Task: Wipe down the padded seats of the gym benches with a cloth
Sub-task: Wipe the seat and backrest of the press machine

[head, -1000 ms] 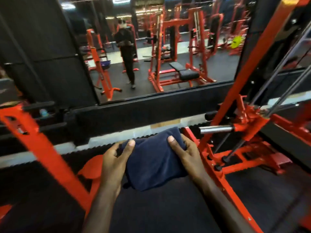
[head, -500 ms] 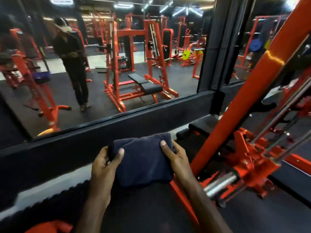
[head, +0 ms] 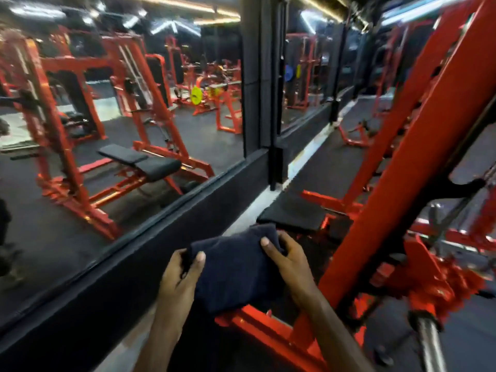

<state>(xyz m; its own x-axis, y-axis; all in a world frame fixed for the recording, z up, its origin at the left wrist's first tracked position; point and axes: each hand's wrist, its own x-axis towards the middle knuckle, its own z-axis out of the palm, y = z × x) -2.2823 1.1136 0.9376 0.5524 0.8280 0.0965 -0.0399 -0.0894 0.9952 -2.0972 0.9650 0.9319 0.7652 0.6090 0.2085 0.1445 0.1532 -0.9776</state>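
A folded dark blue cloth (head: pixel 236 267) is held in front of me by both hands. My left hand (head: pixel 179 275) grips its left edge, thumb on top. My right hand (head: pixel 290 261) grips its right edge, thumb on top and fingers curled at the side. Just beyond the cloth lies a black padded bench seat (head: pixel 292 213) on an orange frame. A second black padded bench (head: pixel 142 162) appears in the wall mirror at the left.
A thick orange upright (head: pixel 418 146) slants past my right hand, with a chrome bar end (head: pixel 429 342) low at the right. A large mirror with a black ledge (head: pixel 166 226) runs along the left. A black pillar (head: pixel 260 76) divides the mirrors. Orange machines fill the background.
The view has swung to the right: the person in the mirror is gone from view and the padded seat beyond the cloth has come into sight. Both hands keep hold of the cloth.
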